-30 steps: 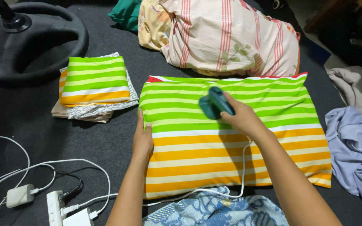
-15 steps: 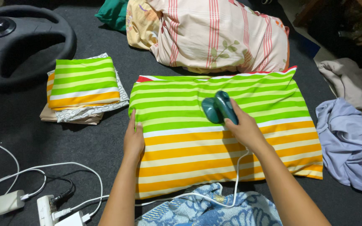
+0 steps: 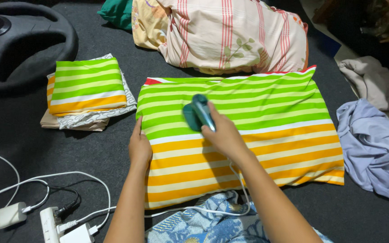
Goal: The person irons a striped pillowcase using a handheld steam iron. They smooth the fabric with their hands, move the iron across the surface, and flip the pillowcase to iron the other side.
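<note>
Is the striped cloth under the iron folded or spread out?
Folded: the striped cloth lies as a neat doubled rectangle, iron on top.

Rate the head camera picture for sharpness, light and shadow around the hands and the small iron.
Head view: sharp overall, no motion blur on the right hand or the teal iron; light is soft and even on the striped cloth; only faint shadows beside the left hand; upper right corner falls dark.

no packages, labels, signs or screens here.
</note>
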